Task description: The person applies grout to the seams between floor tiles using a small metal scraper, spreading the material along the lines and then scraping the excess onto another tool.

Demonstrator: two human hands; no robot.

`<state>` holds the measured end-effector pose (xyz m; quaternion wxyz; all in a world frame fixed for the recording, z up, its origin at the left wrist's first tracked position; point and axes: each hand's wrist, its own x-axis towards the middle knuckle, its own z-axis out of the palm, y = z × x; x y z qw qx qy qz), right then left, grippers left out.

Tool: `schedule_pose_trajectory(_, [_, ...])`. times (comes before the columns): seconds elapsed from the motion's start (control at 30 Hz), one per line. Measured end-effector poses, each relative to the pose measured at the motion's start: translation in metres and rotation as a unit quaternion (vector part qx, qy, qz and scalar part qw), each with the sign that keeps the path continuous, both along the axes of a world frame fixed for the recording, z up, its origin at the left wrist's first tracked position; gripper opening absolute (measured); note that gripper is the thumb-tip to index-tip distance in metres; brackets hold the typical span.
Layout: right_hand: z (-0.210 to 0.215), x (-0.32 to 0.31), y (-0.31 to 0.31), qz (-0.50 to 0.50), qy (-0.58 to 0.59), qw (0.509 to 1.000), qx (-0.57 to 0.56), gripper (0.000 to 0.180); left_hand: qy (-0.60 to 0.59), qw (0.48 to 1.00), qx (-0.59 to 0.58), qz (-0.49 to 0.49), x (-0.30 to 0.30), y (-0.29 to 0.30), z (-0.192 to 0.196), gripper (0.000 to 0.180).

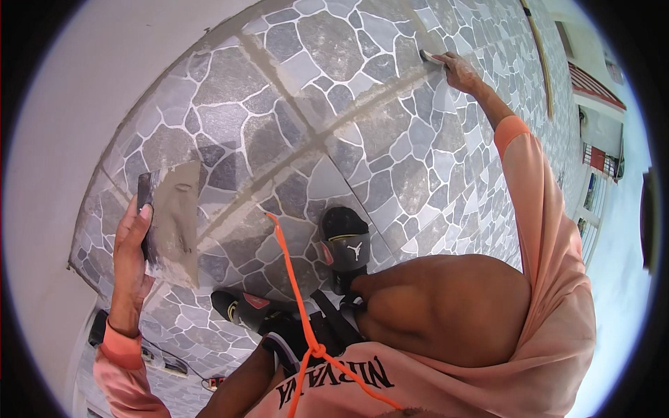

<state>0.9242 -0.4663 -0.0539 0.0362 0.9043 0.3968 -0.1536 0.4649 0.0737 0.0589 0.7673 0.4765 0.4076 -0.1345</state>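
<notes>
A floor of grey stone-pattern tiles [390,174] runs under you, its joints smeared with pale grout. Your right hand [461,70], at one o'clock, pinches a small spreader [433,58] against a joint; your left hand [131,244], at nine o'clock, clasps a flat board [174,223] loaded with grey grout [182,202]. Keep the spreader low and angled along the joint, pressing evenly, and hold the board level.
</notes>
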Motion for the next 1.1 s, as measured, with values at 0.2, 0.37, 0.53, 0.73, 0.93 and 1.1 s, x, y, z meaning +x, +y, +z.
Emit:
schedule_pose_trajectory(0.2, [0.033,-0.028,-0.029,-0.141,0.158,0.976,-0.055,0.035,0.0,1.0,0.013,-0.008,0.008,-0.007,0.002,0.047])
schedule_pose_trajectory(0.37, [-0.005,-0.036,-0.03,-0.195,-0.035,0.977,-0.081,0.03,-0.012,0.999,-0.007,-0.031,0.018,-0.012,0.005,0.048])
schedule_pose_trajectory(0.53, [-0.007,-0.036,0.003,-0.092,-0.012,0.994,-0.051,0.027,-0.01,0.999,0.002,-0.041,0.024,-0.015,0.01,0.049])
schedule_pose_trajectory(0.73, [0.013,-0.032,-0.036,-0.347,0.043,0.933,-0.08,0.044,-0.03,0.997,-0.012,-0.07,0.033,-0.025,0.013,0.048])
schedule_pose_trajectory(0.93, [0.004,-0.02,-0.004,-0.362,0.212,0.896,0.147,0.045,-0.012,0.999,0.016,-0.042,0.028,-0.023,0.014,0.05])
schedule_pose_trajectory(1.1, [0.025,0.007,-0.048,-0.32,-0.042,0.945,-0.048,0.042,-0.014,0.999,-0.006,-0.04,0.031,-0.024,0.005,0.052])
